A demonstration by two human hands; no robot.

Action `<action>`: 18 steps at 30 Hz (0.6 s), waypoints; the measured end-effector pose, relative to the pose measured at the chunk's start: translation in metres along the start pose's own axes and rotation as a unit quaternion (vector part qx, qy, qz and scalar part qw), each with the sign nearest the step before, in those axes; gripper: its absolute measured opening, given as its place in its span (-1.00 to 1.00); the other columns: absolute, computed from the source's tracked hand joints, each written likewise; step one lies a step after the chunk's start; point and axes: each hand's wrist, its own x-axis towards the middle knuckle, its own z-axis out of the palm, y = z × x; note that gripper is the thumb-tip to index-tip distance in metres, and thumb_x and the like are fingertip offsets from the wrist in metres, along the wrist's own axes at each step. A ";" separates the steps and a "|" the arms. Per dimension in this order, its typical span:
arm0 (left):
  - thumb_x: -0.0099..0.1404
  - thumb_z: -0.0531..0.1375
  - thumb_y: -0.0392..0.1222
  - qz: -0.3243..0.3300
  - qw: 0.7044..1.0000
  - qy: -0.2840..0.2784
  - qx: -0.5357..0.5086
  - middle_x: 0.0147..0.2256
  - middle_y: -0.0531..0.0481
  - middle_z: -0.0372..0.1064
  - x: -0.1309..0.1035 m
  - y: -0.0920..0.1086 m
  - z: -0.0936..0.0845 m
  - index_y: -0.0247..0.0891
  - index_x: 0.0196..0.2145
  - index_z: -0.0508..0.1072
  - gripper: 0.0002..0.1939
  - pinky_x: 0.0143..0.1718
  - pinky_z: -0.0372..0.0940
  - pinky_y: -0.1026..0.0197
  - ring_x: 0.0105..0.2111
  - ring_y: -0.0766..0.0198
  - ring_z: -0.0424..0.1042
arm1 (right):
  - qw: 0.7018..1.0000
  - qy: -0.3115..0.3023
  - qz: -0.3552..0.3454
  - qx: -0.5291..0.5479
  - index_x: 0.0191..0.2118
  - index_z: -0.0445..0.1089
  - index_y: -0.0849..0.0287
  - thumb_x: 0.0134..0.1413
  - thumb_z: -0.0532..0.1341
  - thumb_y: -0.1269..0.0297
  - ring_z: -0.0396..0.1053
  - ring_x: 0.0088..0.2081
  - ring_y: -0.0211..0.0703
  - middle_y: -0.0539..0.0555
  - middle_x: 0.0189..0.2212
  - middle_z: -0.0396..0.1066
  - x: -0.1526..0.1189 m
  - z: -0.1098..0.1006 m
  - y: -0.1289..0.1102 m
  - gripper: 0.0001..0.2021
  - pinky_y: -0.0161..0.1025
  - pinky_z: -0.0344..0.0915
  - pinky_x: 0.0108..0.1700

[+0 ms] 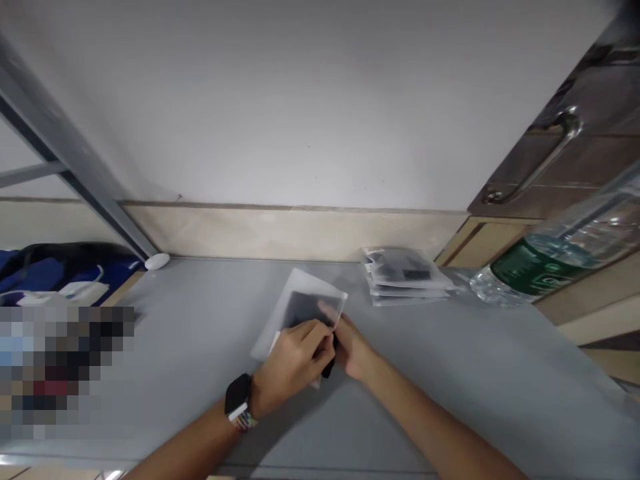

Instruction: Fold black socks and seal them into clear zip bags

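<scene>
Over the middle of the grey table, a translucent plastic bag point(295, 283) is held tilted, with something dark showing inside it. My left hand point(300, 350), with a watch point(239, 397) on its wrist, is closed in a pinch at the bag's near right edge. Around that same edge my right hand point(353, 347) grips the bag, one finger visible through the clear film. A small black piece point(328, 369) pokes out below my fingers; its kind cannot be made out.
Several similar flat bags with dark contents lie in a stack point(407, 273) at the back right. Beside them leans a large clear bottle point(530, 267) with a green label. A white rounded object point(157, 261) sits at the back left corner, near a metal post point(107, 210).
</scene>
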 end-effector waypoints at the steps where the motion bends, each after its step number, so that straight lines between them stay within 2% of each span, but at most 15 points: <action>1: 0.49 0.14 -0.42 0.012 1.000 -0.005 -0.015 -0.44 0.06 0.39 0.001 0.001 -0.001 -0.19 -0.27 0.41 -0.81 -0.41 0.22 0.21 -0.46 0.29 0.36 | 1.000 0.005 0.002 0.020 -0.38 0.42 0.10 -0.30 0.61 -0.15 0.39 -0.44 -0.19 -0.09 -0.54 0.42 0.001 0.000 -0.002 -0.46 -0.24 0.38 -0.33; 3: 0.50 0.19 -0.37 0.041 0.998 0.003 -0.042 -0.35 0.00 0.46 0.004 -0.002 -0.007 -0.20 -0.20 0.45 -0.88 -0.26 0.34 0.19 -0.32 0.23 0.45 | 0.998 -0.002 -0.016 0.055 -0.33 0.47 0.12 -0.19 0.58 -0.13 0.46 -0.39 -0.16 -0.04 -0.46 0.51 0.002 0.000 -0.006 -0.51 -0.23 0.44 -0.26; 5: 0.49 0.25 -0.28 0.020 0.998 0.047 -0.047 -0.16 -0.11 0.52 0.009 -0.010 -0.014 -0.19 -0.08 0.51 -0.92 0.04 0.38 0.05 -0.06 0.10 0.48 | 0.996 -0.019 -0.047 0.070 -0.21 0.54 0.13 -0.08 0.54 -0.10 0.55 -0.27 -0.09 0.03 -0.33 0.61 0.002 -0.001 -0.010 -0.55 -0.18 0.49 -0.15; 6: 0.46 0.30 -0.21 -0.026 0.995 0.076 -0.051 -0.04 -0.16 0.51 0.012 -0.015 -0.018 -0.18 0.00 0.53 -0.82 0.17 0.33 -0.05 0.08 0.03 0.44 | 0.995 -0.020 -0.062 0.070 -0.15 0.55 0.12 -0.05 0.53 -0.08 0.58 -0.21 -0.04 0.05 -0.29 0.64 0.002 -0.001 -0.013 -0.55 -0.15 0.51 -0.11; 8: 0.38 0.39 -0.06 -0.173 0.972 0.123 -0.106 0.16 -0.22 0.44 0.018 -0.028 -0.024 -0.16 0.16 0.49 -0.56 0.30 0.25 -0.17 0.23 -0.07 0.37 | 0.996 -0.012 -0.075 0.054 -0.10 0.57 0.12 -0.03 0.53 -0.03 0.62 -0.17 0.03 0.09 -0.27 0.67 -0.001 -0.002 -0.019 -0.56 -0.11 0.54 -0.09; 9: 0.34 0.42 0.01 -0.250 0.945 0.119 -0.171 0.21 -0.24 0.42 0.021 -0.033 -0.027 -0.16 0.21 0.46 -0.44 0.30 0.27 -0.18 0.24 -0.10 0.38 | 0.996 -0.009 -0.074 0.043 -0.09 0.57 0.12 -0.01 0.53 0.00 0.63 -0.17 0.05 0.10 -0.27 0.67 -0.003 -0.003 -0.022 -0.58 -0.10 0.55 -0.09; 11: 0.26 0.46 0.10 -0.373 0.862 0.046 -0.341 0.19 -0.27 0.48 0.024 -0.038 -0.030 -0.22 0.23 0.45 -0.31 0.22 0.37 -0.15 0.19 -0.12 0.47 | 0.998 -0.018 -0.054 0.023 -0.06 0.57 0.17 0.07 0.50 0.05 0.65 -0.18 0.05 0.12 -0.27 0.68 -0.007 -0.002 -0.027 -0.61 -0.11 0.55 -0.11; 13: 0.21 0.50 0.11 -0.440 0.766 -0.048 -0.466 0.06 -0.27 0.59 0.025 -0.037 -0.031 -0.30 0.14 0.53 -0.34 0.10 0.45 -0.05 0.07 -0.11 0.57 | 0.999 -0.043 -0.024 0.019 -0.02 0.56 0.21 0.17 0.44 0.06 0.65 -0.18 0.06 0.15 -0.26 0.68 -0.009 -0.001 -0.029 -0.62 -0.10 0.56 -0.13; 14: 0.19 0.52 0.09 -0.457 0.733 -0.079 -0.498 0.01 -0.26 0.63 0.024 -0.034 -0.030 -0.32 0.09 0.57 -0.38 0.06 0.47 -0.01 0.02 -0.09 0.60 | 0.998 -0.048 -0.013 0.025 0.00 0.55 0.22 0.21 0.40 0.04 0.65 -0.17 0.08 0.16 -0.26 0.67 -0.009 0.000 -0.028 -0.62 -0.08 0.57 -0.13; 16: 0.16 0.55 0.05 -0.467 0.706 -0.090 -0.525 -0.05 -0.23 0.66 0.023 -0.026 -0.028 -0.33 0.01 0.63 -0.44 -0.01 0.50 0.07 -0.04 -0.04 0.62 | 0.999 -0.032 -0.008 0.036 -0.01 0.55 0.18 0.26 0.35 -0.01 0.65 -0.16 0.11 0.16 -0.27 0.67 -0.007 0.002 -0.026 -0.62 -0.04 0.58 -0.14; 18: 0.15 0.57 0.03 -0.464 0.702 -0.076 -0.535 -0.06 -0.20 0.67 0.023 -0.020 -0.025 -0.31 -0.02 0.64 -0.47 -0.06 0.51 0.12 -0.09 0.02 0.64 | 0.999 -0.009 -0.011 0.036 -0.03 0.56 0.13 0.25 0.34 -0.06 0.65 -0.16 0.14 0.16 -0.27 0.66 -0.004 0.001 -0.023 -0.62 0.01 0.60 -0.13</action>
